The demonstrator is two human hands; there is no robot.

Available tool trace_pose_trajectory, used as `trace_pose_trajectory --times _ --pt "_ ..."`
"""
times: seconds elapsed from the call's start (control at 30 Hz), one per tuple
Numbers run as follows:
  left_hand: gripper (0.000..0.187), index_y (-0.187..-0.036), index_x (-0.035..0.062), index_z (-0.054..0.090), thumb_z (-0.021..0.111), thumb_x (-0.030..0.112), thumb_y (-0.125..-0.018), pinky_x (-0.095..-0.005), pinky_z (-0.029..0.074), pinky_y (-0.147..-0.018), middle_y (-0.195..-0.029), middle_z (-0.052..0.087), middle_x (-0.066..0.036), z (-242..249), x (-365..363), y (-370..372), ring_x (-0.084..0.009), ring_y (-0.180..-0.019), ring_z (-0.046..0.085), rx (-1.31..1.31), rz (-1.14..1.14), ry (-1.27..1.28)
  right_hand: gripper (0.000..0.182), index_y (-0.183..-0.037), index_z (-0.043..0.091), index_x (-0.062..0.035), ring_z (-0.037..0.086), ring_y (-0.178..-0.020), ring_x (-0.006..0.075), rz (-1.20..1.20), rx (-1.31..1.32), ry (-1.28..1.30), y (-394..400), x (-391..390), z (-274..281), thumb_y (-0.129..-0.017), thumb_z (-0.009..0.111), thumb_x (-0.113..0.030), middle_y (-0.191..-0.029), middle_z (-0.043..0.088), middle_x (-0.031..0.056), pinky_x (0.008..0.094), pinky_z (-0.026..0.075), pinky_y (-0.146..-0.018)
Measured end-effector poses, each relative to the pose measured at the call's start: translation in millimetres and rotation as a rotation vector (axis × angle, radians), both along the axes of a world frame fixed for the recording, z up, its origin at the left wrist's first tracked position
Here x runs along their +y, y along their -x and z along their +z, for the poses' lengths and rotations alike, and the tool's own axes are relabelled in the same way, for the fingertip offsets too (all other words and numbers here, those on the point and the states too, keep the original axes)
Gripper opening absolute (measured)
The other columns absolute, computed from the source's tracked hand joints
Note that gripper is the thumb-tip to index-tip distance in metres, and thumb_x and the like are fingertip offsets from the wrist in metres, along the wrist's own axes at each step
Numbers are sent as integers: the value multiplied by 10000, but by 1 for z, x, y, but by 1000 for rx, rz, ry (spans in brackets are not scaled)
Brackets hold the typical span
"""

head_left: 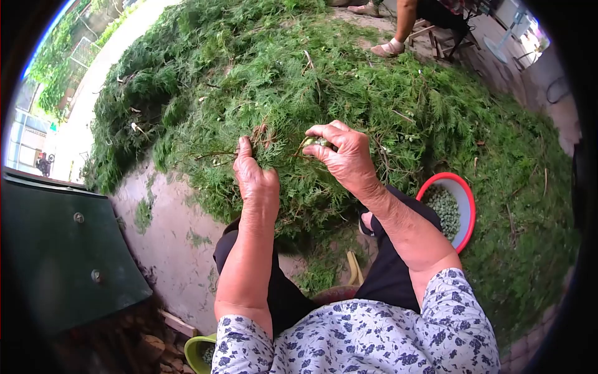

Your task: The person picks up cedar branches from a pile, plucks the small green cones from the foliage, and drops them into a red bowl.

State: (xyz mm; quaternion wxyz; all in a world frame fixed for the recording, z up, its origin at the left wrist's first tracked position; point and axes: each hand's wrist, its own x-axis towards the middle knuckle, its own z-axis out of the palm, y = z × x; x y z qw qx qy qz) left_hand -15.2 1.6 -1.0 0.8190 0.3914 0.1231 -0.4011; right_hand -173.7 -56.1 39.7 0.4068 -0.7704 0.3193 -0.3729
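Note:
Over the heap of green branches (243, 87), my left hand (254, 171) is closed on a leafy sprig (265, 136) with brown twigs, its thumb pointing up. To its right, my right hand (341, 149) curls its fingers and thumb around small pale green cones (316, 142). A thin brown stem reaches from the cones toward the sprig. The rest of what lies inside my right palm is hidden. A red-rimmed bowl (470, 215) holding many round green cones (443, 210) rests at the right, beside my knee.
A yellow-green container (194, 349) stands at the lower left near firewood (146, 346). Beside it is a dark green panel (68, 249). Another person's leg and shoe (387, 48) show at the top right, near a fan (501, 38). Branches surround my feet.

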Motion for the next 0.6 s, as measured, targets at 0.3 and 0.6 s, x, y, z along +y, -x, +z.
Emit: trace_pose_trajectory --times 0.3,0.6 --pt "304 -1077 52 542 524 286 -883 -399 473 -831 -1017 590 -79 17 6 23 -234 -898 574 88 -11 65 214 -892 631 -41 547 -641 154 -10 10 70 23 -4 8 -703 709 -103 -767 598 60 251 424 -573" --pt "333 -1104 30 533 505 285 -892 -402 476 -860 -1058 577 -94 36 31 44 -251 -917 575 156 70 40 174 -941 552 -14 520 -548 54 82 -685 -869 83 11 32 -811 628 -101 -723 585 25 161 349 -385"
